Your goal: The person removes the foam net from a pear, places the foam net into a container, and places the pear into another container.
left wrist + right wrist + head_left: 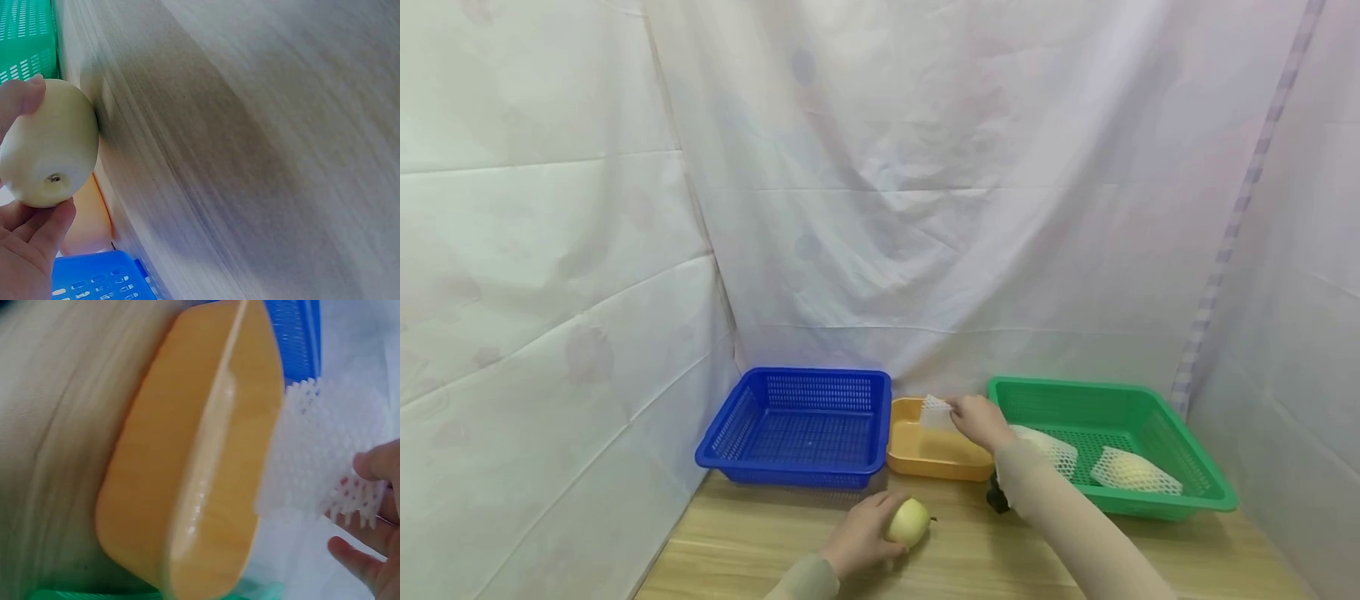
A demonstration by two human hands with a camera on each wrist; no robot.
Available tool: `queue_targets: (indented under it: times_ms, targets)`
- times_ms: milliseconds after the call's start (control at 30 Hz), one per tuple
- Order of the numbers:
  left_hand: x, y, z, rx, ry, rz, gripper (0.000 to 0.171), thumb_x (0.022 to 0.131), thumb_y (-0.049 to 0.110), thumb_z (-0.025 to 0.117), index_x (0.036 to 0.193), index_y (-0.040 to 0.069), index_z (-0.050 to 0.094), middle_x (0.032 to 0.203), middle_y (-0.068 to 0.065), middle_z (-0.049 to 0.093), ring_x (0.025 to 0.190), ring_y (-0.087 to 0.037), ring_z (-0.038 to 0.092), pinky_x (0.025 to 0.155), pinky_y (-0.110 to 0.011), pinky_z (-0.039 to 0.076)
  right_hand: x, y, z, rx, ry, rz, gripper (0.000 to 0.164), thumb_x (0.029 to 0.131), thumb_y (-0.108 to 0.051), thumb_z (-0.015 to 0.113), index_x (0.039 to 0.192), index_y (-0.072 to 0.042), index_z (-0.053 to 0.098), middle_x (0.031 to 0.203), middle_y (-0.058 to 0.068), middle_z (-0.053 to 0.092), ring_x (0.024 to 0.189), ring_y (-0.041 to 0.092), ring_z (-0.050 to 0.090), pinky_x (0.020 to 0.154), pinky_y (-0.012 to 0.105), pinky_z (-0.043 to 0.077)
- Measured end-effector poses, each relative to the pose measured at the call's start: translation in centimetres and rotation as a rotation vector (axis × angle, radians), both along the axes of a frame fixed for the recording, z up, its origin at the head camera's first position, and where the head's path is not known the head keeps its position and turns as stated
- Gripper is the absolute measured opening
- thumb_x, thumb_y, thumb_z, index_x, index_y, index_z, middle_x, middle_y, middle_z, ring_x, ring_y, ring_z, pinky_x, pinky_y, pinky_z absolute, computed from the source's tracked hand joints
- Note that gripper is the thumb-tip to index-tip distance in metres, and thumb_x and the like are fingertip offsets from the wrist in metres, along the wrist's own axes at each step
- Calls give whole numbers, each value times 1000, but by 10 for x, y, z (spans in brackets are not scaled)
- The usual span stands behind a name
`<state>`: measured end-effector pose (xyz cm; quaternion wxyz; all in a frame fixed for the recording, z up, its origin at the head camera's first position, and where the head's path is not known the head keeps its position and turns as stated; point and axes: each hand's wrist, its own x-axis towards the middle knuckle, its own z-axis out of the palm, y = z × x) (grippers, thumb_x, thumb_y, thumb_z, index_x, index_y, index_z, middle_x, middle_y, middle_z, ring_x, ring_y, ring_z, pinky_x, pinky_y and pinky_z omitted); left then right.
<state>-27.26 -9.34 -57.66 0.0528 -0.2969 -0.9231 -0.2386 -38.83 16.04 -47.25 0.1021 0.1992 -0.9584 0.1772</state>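
Nearest the camera, a beige sleeve [1090,525] crosses the lower right and leads to the right hand [979,419], which pinches a white foam net [936,414] between thumb and fingers above an orange tray [940,468]. Lower and to the left, the left hand [867,531] grips a bare, pale yellow-green pear [910,522] in front of the tray, low over the worktop [752,533]; whether the fruit touches the surface cannot be told. The left wrist view shows the thumb on one side, fingers on the other, and the pear's dimpled end exposed. The pear looks firm, smooth and fairly weighty, likely to bruise if dropped, so a wide, gentle hold round its fullest part should suit it better than the thin stem [933,519]. The net seems nearly weightless, limp and easily torn; a light pinch at its edge should do. Farther out, a blue basket [797,477] stands left of the tray and a green basket [1138,503] right of it, holding two net-wrapped fruits [1131,472], one partly behind the sleeve. White cloth [910,208] hangs beyond
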Motion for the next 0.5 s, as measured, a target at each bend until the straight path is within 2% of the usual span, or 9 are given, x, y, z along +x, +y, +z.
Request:
queue_targets:
  times_ms: [67,200,333,500]
  targets:
    - [0,0,0,-3,1,-1,77,70,35,85,138,18,52,131,-2,57,115,-22,56,93,-43,48,-1,-2,-4,-2,26,-20,29,95,-9,59,122,-7,67,87,6,70,55,11,47,56,31,44]
    - [-1,1,1,-2,7,-4,77,70,34,85,138,16,52,131,-3,57,115,-22,56,93,-43,48,-3,-3,-16,11,65,-69,24,96,-9,58,118,-7,68,79,6,68,59,16,56,56,34,48]
    - [-1,1,1,-3,10,-1,77,70,35,84,138,18,51,131,-2,57,115,-22,57,93,-43,48,-4,-5,-27,72,67,-119,21,97,-6,55,112,-6,70,75,5,66,63,20,60,57,38,50]
    - [0,1,1,3,15,-2,77,70,34,85,138,20,51,130,-2,58,113,-22,57,92,-43,49,-6,-6,-38,163,60,-154,17,91,0,60,102,-6,71,80,6,69,70,22,65,62,38,53]
